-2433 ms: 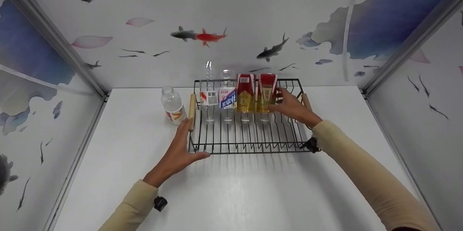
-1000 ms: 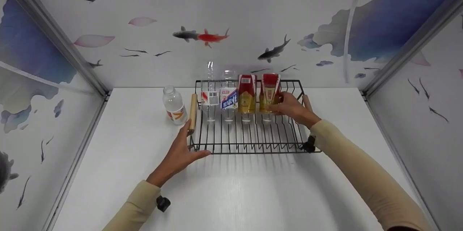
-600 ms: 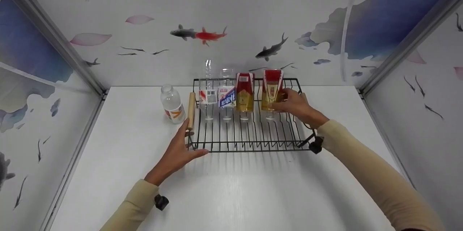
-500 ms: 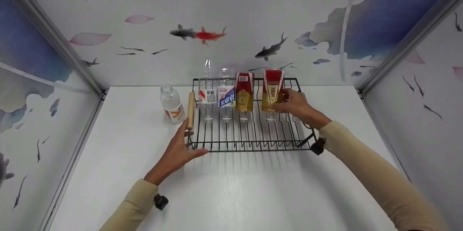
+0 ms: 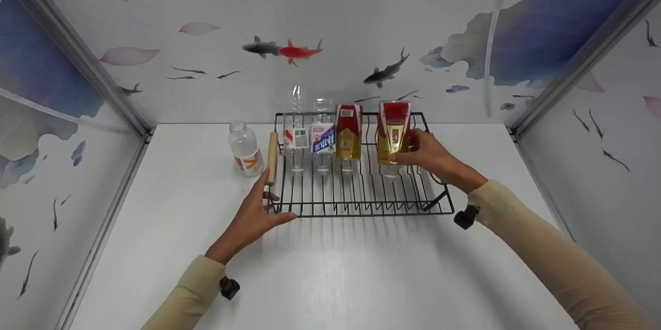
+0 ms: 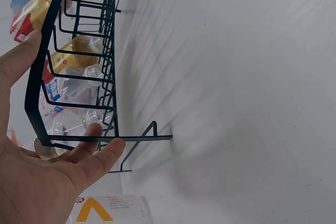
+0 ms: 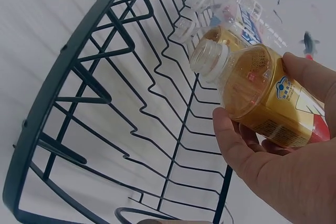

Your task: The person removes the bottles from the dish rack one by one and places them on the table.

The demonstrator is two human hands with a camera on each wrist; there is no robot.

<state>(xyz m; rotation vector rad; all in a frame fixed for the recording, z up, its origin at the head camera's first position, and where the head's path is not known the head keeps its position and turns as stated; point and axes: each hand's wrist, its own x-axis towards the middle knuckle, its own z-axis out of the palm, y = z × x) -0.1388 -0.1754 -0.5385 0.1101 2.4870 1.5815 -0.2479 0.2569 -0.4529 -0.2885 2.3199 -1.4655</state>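
Right hand (image 5: 431, 154) has a firm grip on the inverted amber-drink bottle with red label (image 5: 393, 132), neck down, raised off the black wire rack (image 5: 361, 193). Left hand (image 5: 253, 219) lies flat, fingers straight, steadying the rack's front corner on the white bench (image 5: 330, 268). The uncapped neck could snag a wire and tip the neighbours. Count: three bottles racked, one held, one clear bottle (image 5: 245, 148) standing outside.
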